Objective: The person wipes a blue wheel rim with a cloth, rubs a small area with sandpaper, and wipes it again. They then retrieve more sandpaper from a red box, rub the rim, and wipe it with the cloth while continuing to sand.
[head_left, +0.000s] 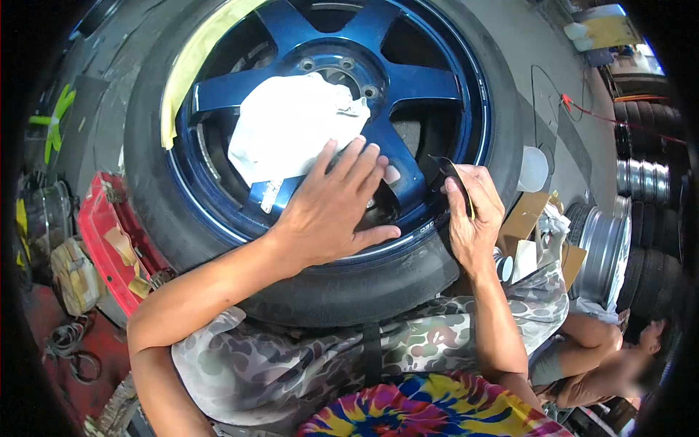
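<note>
A blue alloy wheel with a black tyre lies in front of me. Over its hub and spokes rests a crumpled white cloth. My left hand lies open over the lower spokes, its fingertips at the cloth's lower right edge. Between the thumb and fingers of my right hand is a thin dark sheet with a yellowish edge, perhaps sandpaper, held at the rim's lower right. Yellow masking tape follows the rim's upper left edge.
Left of the tyre stands a red tray with scraps in it. At right are a white cup, a cardboard box, a silver rim and stacked tyres. Another person sits at lower right. A red cable crosses the upper right.
</note>
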A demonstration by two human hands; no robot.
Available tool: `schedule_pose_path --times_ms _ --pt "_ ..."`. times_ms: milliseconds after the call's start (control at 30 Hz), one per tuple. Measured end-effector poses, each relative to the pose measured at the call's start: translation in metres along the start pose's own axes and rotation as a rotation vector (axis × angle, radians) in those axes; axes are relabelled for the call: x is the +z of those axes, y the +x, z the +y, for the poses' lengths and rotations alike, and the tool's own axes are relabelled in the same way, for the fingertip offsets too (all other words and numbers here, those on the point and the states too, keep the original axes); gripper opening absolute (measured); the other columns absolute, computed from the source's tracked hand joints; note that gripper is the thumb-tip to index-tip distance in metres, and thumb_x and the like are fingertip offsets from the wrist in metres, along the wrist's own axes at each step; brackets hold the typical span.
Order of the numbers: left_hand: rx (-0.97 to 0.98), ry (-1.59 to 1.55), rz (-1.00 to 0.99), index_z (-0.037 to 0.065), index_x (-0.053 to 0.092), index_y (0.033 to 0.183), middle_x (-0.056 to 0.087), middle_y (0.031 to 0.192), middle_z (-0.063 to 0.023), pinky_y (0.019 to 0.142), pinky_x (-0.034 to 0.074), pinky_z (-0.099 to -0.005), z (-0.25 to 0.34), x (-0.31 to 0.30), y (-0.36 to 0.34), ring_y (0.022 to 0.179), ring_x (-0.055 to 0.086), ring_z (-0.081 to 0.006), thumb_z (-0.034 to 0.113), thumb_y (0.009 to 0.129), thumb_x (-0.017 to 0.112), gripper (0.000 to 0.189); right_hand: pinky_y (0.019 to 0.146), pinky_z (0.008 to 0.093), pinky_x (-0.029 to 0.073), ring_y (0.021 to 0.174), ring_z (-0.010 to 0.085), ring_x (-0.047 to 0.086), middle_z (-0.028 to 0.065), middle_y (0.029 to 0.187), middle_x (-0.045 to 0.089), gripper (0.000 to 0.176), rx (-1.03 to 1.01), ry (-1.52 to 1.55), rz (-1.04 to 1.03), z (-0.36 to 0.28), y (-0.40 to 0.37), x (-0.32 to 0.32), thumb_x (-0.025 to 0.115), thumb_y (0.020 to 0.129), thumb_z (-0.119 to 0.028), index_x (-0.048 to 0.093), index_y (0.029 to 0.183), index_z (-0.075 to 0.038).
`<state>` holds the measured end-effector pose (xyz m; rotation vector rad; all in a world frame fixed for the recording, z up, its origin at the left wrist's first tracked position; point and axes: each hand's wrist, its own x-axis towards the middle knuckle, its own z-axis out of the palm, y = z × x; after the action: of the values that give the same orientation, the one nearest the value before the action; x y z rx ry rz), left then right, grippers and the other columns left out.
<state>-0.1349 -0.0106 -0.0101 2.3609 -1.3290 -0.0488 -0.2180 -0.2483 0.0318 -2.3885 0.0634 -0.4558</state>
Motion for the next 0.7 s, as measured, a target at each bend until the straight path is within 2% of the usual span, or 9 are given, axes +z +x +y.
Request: schedule_pose_path --times_ms 167,333,433,500,567,600,700 --pt "0.077 -0.036 -0.003 -0.010 0.053 0.150 0.053 0.153 -0.0268 0.129 0.024 -0.0619 0.016 -0.001 -0.003 0.149 0.043 -0.0430 0.072 0.102 0.053 0.096 0.084 0.0325 0.056 0.092 0.0236 0.072 0.0146 0.104 0.075 0.027 0.002 -0.015 -0.001 0.001 -0.001 0.002 0.074 0.095 0.006 0.080 0.121 0.001" --pt "0.187 -0.061 0.009 -0.011 0.063 0.138 0.059 0.146 -0.0229 0.128 0.027 -0.0625 0.036 0.003 -0.008 0.144 0.047 -0.0411 0.068 0.101 0.054 0.087 0.084 0.0336 0.057 0.092 0.0250 0.073 0.0157 0.104 0.074 0.027 -0.031 -0.026 -0.001 0.001 -0.001 0.003 0.074 0.094 0.006 0.079 0.121 0.001" --pt "0.141 -0.142 0.087 -0.011 0.062 0.140 0.059 0.145 -0.0225 0.127 0.027 -0.0627 0.030 0.006 -0.007 0.143 0.047 -0.0404 0.065 0.101 0.056 0.085 0.084 0.0342 0.057 0.092 0.0258 0.073 0.0160 0.104 0.074 0.028 -0.081 -0.074 -0.005 0.002 0.000 0.002 0.074 0.094 0.006 0.079 0.121 0.001" --pt "0.114 -0.102 0.059 -0.009 0.061 0.142 0.060 0.143 -0.0208 0.128 0.027 -0.0613 0.022 0.002 -0.006 0.142 0.048 -0.0396 0.062 0.102 0.057 0.082 0.084 0.0343 0.057 0.092 0.0261 0.073 0.0162 0.104 0.074 0.027 -0.074 -0.072 -0.004 0.003 -0.001 0.002 0.074 0.094 0.006 0.079 0.121 0.001" --pt "0.047 -0.057 0.148 -0.005 0.061 0.144 0.060 0.142 -0.0187 0.128 0.027 -0.0594 0.014 0.008 -0.005 0.142 0.048 -0.0390 0.061 0.103 0.057 0.078 0.084 0.0345 0.057 0.093 0.0264 0.073 0.0163 0.104 0.074 0.027 -0.067 -0.067 -0.001 0.003 -0.001 0.003 0.074 0.094 0.005 0.079 0.121 0.001" --pt "0.013 -0.066 0.133 -0.002 0.061 0.146 0.060 0.141 -0.0170 0.127 0.028 -0.0580 0.009 0.008 -0.005 0.142 0.048 -0.0382 0.059 0.104 0.058 0.075 0.084 0.0345 0.057 0.093 0.0263 0.073 0.0162 0.104 0.074 0.027 -0.058 -0.061 -0.002 0.003 -0.001 0.003 0.075 0.094 0.005 0.079 0.120 0.001" --pt "-0.006 0.004 0.118 -0.001 0.061 0.147 0.060 0.140 -0.0166 0.126 0.029 -0.0579 -0.001 0.006 -0.002 0.142 0.048 -0.0376 0.058 0.104 0.060 0.072 0.085 0.0345 0.057 0.094 0.0262 0.073 0.0160 0.104 0.074 0.026 -0.051 -0.072 -0.003 0.002 0.000 0.003 0.075 0.095 0.004 0.079 0.120 0.001"
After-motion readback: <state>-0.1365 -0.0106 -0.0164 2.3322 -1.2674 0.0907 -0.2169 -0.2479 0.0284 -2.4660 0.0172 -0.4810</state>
